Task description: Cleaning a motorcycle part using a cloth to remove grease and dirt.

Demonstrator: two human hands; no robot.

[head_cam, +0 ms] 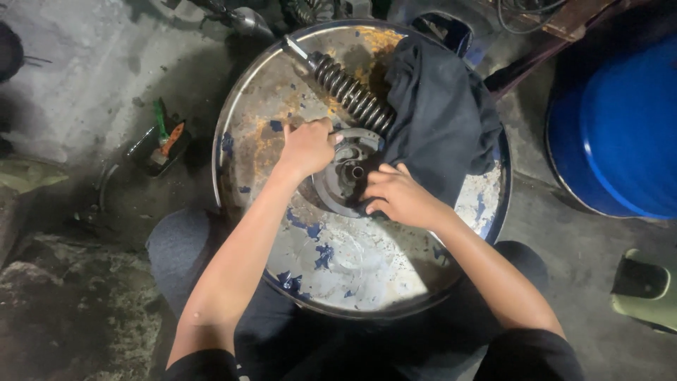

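A round grey metal part (338, 185) with a centre hole lies on the top of a worn, rust-stained steel drum (331, 261). My left hand (308, 146) is closed on the part's upper left edge; what its fingers pinch I cannot make out. My right hand (396, 194) rests on the part's right side, fingers curled against it. A coil-spring shock absorber (349, 90) lies diagonally behind the part. A dark cloth (441, 116) is heaped on the drum's right half, touching the spring.
A blue plastic barrel (620, 130) stands at the right. A small black tray with a green and an orange tool (163, 141) sits on the concrete floor at left. A green sandal (643, 289) lies at lower right. My knees flank the drum.
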